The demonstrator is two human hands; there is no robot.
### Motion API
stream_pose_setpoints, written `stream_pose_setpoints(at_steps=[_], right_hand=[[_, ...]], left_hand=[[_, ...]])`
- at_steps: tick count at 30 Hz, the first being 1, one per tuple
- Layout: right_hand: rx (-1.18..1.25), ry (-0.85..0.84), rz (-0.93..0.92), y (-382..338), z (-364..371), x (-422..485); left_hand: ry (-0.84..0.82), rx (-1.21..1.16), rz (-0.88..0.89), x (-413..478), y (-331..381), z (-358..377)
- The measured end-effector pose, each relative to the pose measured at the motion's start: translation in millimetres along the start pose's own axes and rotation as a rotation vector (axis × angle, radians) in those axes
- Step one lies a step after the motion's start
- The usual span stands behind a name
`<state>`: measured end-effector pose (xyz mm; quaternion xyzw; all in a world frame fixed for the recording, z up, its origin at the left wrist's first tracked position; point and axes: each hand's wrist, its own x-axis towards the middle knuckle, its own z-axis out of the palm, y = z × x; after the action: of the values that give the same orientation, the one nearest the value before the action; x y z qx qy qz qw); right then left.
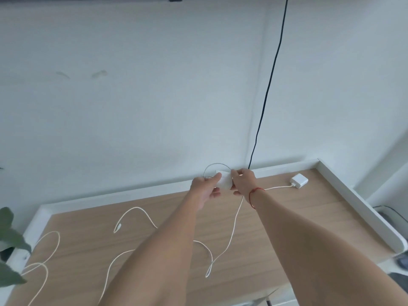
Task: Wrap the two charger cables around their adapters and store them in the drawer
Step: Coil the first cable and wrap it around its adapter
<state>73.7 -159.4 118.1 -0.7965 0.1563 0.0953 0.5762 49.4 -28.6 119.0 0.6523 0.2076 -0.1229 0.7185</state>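
An adapter (224, 181) was between the left hand (204, 191) and right hand (244, 182), above the desk (309, 217); another adapter (299, 180) lay right of them. Cables (132, 209) lay nearer.

Both bare forearms reach forward from the lower edge of the view and converge toward the far middle, wrists nearly straight. The left grip (206, 188) holds the left side of a small white adapter (224, 181), thumb on top and fingers curled beneath. The right grip (242, 182) meets it from the right, back of the hand turned upward, thumb and fingers pinching the adapter's other side. The two grips almost touch.
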Motion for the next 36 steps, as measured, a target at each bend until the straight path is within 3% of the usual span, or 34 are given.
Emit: stream_pose_setpoints(at_steps=[4, 8, 17, 21, 29, 36], right_hand=[[-0.057, 0.025, -0.055, -10.6, -6.0, 3.7], [-0.064, -0.062, -0.097, -26.2, -10.6, 7.4], [0.086, -0.073, -0.036, -34.3, -23.5, 4.9], [0.045, -0.123, -0.056, -40.9, -29.8, 2.2], [0.081, -0.127, -0.05, -44.9, -35.5, 2.3], [0.38, -0.179, 0.146, -41.8, -41.4, -1.5]], left_hand=[[0.052, 0.004, 0.1, -4.8, 4.3, 2.9], [0.02, -0.033, 0.115, -9.7, 9.1, 0.0], [-0.211, -0.141, -0.032, -18.9, 23.3, 1.9], [-0.305, -0.208, -0.063, -23.3, 33.0, 7.6], [-0.256, -0.189, 0.05, -22.1, 43.9, 8.3], [-0.149, -0.102, 0.114, -19.5, 45.0, 14.4]])
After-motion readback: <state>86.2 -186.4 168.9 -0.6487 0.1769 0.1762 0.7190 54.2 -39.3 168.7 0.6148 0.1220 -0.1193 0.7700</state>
